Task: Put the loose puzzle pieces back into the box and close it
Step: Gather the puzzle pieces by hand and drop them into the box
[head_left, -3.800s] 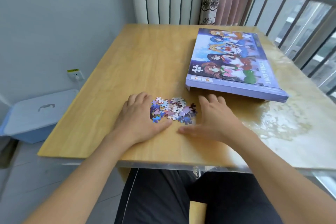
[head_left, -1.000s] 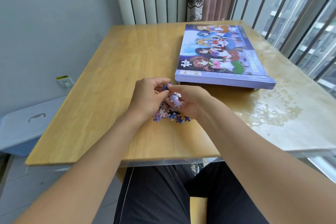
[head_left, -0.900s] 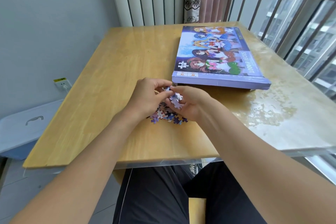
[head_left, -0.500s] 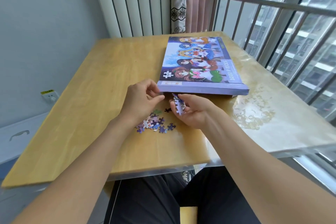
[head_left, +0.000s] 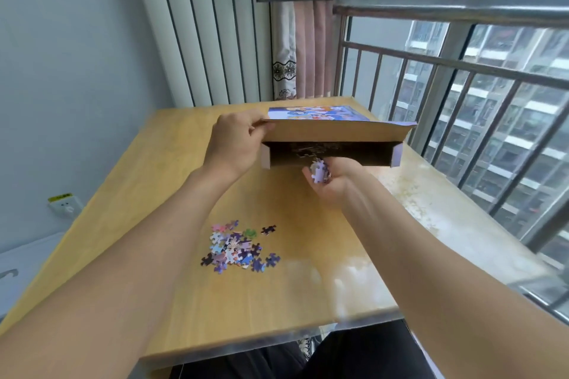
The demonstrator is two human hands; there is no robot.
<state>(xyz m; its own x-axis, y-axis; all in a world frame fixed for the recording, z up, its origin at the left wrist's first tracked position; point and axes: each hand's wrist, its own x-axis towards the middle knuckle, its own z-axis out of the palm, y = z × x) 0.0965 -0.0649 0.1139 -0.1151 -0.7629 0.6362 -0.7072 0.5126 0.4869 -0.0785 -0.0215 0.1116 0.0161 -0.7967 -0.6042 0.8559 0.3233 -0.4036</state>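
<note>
Puzzle box [head_left: 332, 160], near flap lifted; loose pieces partly in hand, partly on table.

We log: our left hand [head_left: 234, 144] pinching the raised brown flap [head_left: 335, 132] at its left corner, box mouth facing us, dark inside with some pieces showing. Our right hand [head_left: 331, 177], palm up and cupped, holding a small clutch of puzzle pieces [head_left: 319, 170] right at the box's open edge. A loose heap of pieces [head_left: 235, 248] lies on the wooden table [head_left: 147, 194], nearer us, well apart from the box.
</note>
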